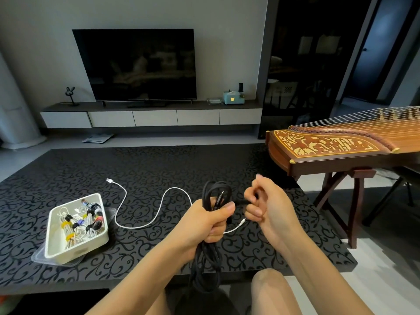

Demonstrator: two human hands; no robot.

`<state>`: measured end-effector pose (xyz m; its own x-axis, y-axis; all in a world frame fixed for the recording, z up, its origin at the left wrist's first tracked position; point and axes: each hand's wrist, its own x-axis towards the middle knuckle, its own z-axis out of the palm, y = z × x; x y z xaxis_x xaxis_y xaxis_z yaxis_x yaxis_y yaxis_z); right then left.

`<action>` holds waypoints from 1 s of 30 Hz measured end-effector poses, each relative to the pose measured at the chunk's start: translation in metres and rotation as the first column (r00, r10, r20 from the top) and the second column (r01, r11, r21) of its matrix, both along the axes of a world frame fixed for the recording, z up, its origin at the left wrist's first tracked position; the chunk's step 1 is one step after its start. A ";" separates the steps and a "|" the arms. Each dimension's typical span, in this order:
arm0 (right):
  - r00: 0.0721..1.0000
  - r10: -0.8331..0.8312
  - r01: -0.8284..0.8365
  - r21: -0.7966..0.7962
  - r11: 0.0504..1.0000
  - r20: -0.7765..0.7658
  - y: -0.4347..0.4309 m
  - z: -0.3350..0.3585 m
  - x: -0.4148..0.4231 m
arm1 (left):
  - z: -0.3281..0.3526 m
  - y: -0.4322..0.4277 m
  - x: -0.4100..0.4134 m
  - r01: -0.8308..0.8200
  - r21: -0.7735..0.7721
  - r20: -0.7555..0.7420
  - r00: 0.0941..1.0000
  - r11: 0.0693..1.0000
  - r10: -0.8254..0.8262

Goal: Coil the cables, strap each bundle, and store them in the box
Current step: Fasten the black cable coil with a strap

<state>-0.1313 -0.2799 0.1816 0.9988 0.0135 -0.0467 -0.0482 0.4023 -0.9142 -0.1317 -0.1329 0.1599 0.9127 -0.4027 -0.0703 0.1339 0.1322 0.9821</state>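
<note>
Living room, dim. Dark TV on the far wall above a low cabinet. Black scroll-patterned counter fills the foreground.

Left: white box sits on a clear lid near the counter's front edge. It already holds several white strapped bundles. Likely trouble is room: the next bundle looks far bulkier than these and may ride up over the rim unless it is wound tight.

Centre-left: white cable lies loose and uncoiled, snaking from a plug near the middle of the counter to a small connector just beside the hands. That end is close enough to get hooked by the working hands or the dark loops, which would drag it off.

Centre: left hand has its grip clamped round the black cable, held above the counter's front edge. The loops stand above the fist and hang long below it, between the knees. The lower loops look uneven. If the fist eases, they could slide and the coil would open. A plug tip pokes up by the thumb and could catch the wrap.

Right of centre: right hand has its grip closed, pinching a dark strand that runs from the bundle. Cannot tell whether it is a strap or the cable's tail. A slack pull here would leave the binding loose.

Far right: a zither on a wooden stand, well apart.
</note>
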 end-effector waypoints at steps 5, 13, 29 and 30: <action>0.971 0.225 -0.144 -0.545 0.826 0.084 -0.011 -0.002 -0.004 | 0.005 0.005 -0.004 0.040 0.070 0.009 0.999 0.997 -0.040; 0.899 0.438 -0.190 -0.902 0.388 -0.001 -0.021 0.018 -0.004 | 0.002 0.008 -0.007 0.115 0.174 0.006 0.993 0.978 -0.118; 0.947 0.230 -0.311 -0.463 0.830 -0.223 -0.038 -0.020 0.006 | -0.006 0.017 0.004 0.356 -0.204 -0.237 0.886 0.912 -0.399; 0.960 0.177 -0.256 -0.417 0.872 -0.219 -0.030 -0.022 0.008 | -0.007 0.014 0.006 0.400 -0.252 -0.234 0.859 0.881 -0.456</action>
